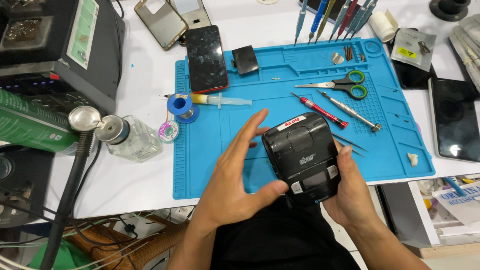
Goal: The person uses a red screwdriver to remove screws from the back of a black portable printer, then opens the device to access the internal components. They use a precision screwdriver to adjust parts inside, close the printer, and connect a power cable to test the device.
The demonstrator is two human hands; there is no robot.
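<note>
A boxy black plastic handheld printer (303, 157) with a white sticker on top sits above the near edge of a bright blue silicone work mat (210, 165), held between both hands. The left hand (239, 175) lies at the printer's 9 o'clock: its fingers are spread wide and straight, lifted off the casing, while the thumb presses the lower front corner. The right hand (351, 187) cups the printer from 4 o'clock, fingers curled around the side and underside in a firm grip.

At 12 o'clock from the printer lie a red-handled screwdriver (320, 111), a slim silver metal screwdriver (350, 112) and green-handled scissors (341, 85). At 11 o'clock rest a black smartphone with a red rim (206, 58) and a small black square cover (245, 59). At 10 o'clock sit a blue solder spool (179, 106) and a clear syringe (222, 101); a clear glass bottle with a metal cap (131, 138) stands at 9 o'clock, off the mat.
</note>
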